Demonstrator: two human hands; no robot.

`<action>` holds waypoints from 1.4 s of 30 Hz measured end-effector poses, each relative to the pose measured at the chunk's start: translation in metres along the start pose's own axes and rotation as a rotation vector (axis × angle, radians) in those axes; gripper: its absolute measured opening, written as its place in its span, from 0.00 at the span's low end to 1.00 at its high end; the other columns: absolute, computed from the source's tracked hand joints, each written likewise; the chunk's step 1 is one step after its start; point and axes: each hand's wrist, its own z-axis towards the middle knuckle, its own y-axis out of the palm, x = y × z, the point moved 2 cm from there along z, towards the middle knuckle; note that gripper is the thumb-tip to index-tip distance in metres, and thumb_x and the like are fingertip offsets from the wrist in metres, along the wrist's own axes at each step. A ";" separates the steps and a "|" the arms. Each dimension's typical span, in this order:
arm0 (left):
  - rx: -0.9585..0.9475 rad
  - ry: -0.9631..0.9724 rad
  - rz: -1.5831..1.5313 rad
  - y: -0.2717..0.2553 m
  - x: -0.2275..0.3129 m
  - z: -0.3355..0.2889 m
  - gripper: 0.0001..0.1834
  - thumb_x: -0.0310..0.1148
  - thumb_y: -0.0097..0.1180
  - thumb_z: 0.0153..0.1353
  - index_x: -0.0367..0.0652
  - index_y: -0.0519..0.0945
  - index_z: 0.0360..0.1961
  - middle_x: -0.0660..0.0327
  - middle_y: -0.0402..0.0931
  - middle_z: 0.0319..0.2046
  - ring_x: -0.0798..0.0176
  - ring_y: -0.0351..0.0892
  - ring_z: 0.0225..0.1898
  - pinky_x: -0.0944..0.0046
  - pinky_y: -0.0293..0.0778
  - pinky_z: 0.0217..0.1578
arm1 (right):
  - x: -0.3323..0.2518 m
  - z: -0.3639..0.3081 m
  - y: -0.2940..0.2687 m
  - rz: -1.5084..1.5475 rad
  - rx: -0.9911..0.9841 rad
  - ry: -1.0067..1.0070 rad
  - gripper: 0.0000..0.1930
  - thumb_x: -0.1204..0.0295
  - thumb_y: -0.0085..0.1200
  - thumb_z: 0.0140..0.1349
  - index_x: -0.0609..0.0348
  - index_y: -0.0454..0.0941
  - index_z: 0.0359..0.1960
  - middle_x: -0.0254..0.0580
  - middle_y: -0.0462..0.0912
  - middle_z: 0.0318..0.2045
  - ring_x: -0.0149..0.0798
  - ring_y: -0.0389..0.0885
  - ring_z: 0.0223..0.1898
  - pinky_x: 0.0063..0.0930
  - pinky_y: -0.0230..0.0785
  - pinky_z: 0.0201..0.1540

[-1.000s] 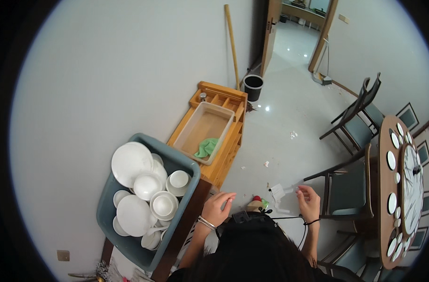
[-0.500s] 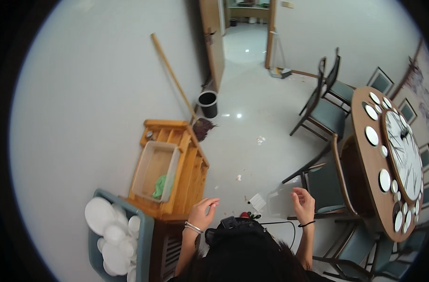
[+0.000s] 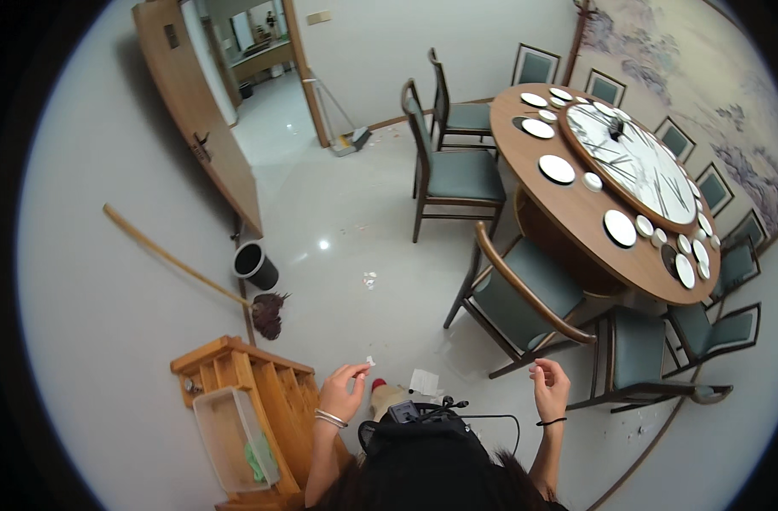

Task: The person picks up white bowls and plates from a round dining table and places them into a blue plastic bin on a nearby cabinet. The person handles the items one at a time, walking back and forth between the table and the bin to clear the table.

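My left hand [image 3: 342,392], with bracelets at the wrist, hovers over the floor beside the wooden stand. Its fingers are loosely bent and apart, holding nothing visible. A small white scrap [image 3: 371,361] shows just past its fingertips, apparently on the floor. My right hand [image 3: 551,387], with a dark band at the wrist, is raised near the armchair [image 3: 525,285]. Its fingers curl loosely, with nothing seen in them. Between the hands, a white paper sheet [image 3: 425,381] lies on the floor beyond a black device with a cable [image 3: 491,416].
A round table [image 3: 534,183] with plates and bowls stands right, ringed by chairs. Along the left wall are a wooden stand [image 3: 299,426] bearing a clear plastic bin [image 3: 223,426], a mop [image 3: 176,257] and a black trash can [image 3: 256,266]. Scraps [image 3: 369,280] litter the floor. A broom and dustpan [image 3: 351,141] stand by the doorway.
My view has turned right, so the table and chairs sit more central and the tub of white dishes is out of view. Both hands stay raised, with little change in pose.
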 end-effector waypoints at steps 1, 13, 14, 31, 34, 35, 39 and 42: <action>-0.004 0.008 -0.007 0.001 -0.005 0.013 0.09 0.26 0.49 0.56 0.39 0.78 0.37 0.56 0.78 0.30 0.57 0.78 0.33 0.63 0.72 0.36 | 0.003 0.001 0.002 0.007 0.044 0.008 0.07 0.76 0.49 0.57 0.64 0.75 0.36 0.40 0.81 0.27 0.31 0.79 0.30 0.23 0.71 0.35; -0.209 0.164 -0.049 -0.053 -0.068 0.212 0.10 0.27 0.49 0.56 0.38 0.78 0.38 0.56 0.78 0.31 0.57 0.78 0.34 0.64 0.72 0.38 | -0.014 0.072 0.140 0.033 0.195 0.101 0.07 0.75 0.50 0.57 0.63 0.75 0.36 0.37 0.80 0.26 0.28 0.78 0.29 0.20 0.70 0.33; -0.214 0.170 -0.035 -0.063 -0.074 0.233 0.10 0.26 0.49 0.55 0.38 0.77 0.38 0.56 0.78 0.31 0.58 0.78 0.34 0.64 0.72 0.38 | -0.019 0.081 0.155 0.036 0.200 0.111 0.07 0.75 0.50 0.57 0.63 0.75 0.36 0.37 0.80 0.26 0.28 0.78 0.29 0.20 0.70 0.32; -0.382 0.082 -0.045 -0.093 -0.150 0.413 0.11 0.27 0.49 0.56 0.36 0.77 0.40 0.55 0.78 0.33 0.59 0.78 0.37 0.64 0.72 0.39 | -0.080 0.201 0.252 -0.072 0.272 0.164 0.07 0.76 0.48 0.58 0.64 0.75 0.37 0.37 0.80 0.26 0.28 0.78 0.28 0.20 0.70 0.33; -0.394 0.102 -0.004 -0.085 -0.143 0.441 0.11 0.27 0.49 0.56 0.37 0.77 0.40 0.55 0.78 0.33 0.59 0.78 0.36 0.65 0.72 0.40 | -0.078 0.230 0.255 -0.050 0.304 0.134 0.07 0.76 0.48 0.58 0.64 0.75 0.37 0.38 0.80 0.26 0.29 0.78 0.28 0.21 0.71 0.34; -0.388 0.105 0.003 -0.081 -0.143 0.451 0.11 0.26 0.49 0.56 0.37 0.77 0.40 0.55 0.78 0.33 0.59 0.78 0.36 0.65 0.72 0.40 | -0.078 0.242 0.256 -0.030 0.306 0.153 0.07 0.76 0.48 0.59 0.65 0.75 0.37 0.39 0.80 0.27 0.29 0.78 0.29 0.21 0.71 0.34; -0.378 0.128 -0.049 -0.057 -0.129 0.502 0.11 0.27 0.49 0.56 0.38 0.77 0.40 0.55 0.77 0.33 0.57 0.78 0.36 0.64 0.72 0.40 | -0.070 0.296 0.256 0.011 0.329 0.118 0.07 0.76 0.47 0.60 0.66 0.74 0.36 0.39 0.80 0.27 0.29 0.78 0.29 0.21 0.71 0.34; -0.402 0.159 -0.085 -0.029 -0.113 0.544 0.11 0.27 0.49 0.57 0.38 0.77 0.41 0.56 0.78 0.34 0.60 0.78 0.37 0.65 0.72 0.41 | -0.064 0.346 0.254 0.007 0.349 0.091 0.07 0.76 0.47 0.59 0.66 0.75 0.36 0.40 0.80 0.26 0.29 0.78 0.29 0.21 0.71 0.34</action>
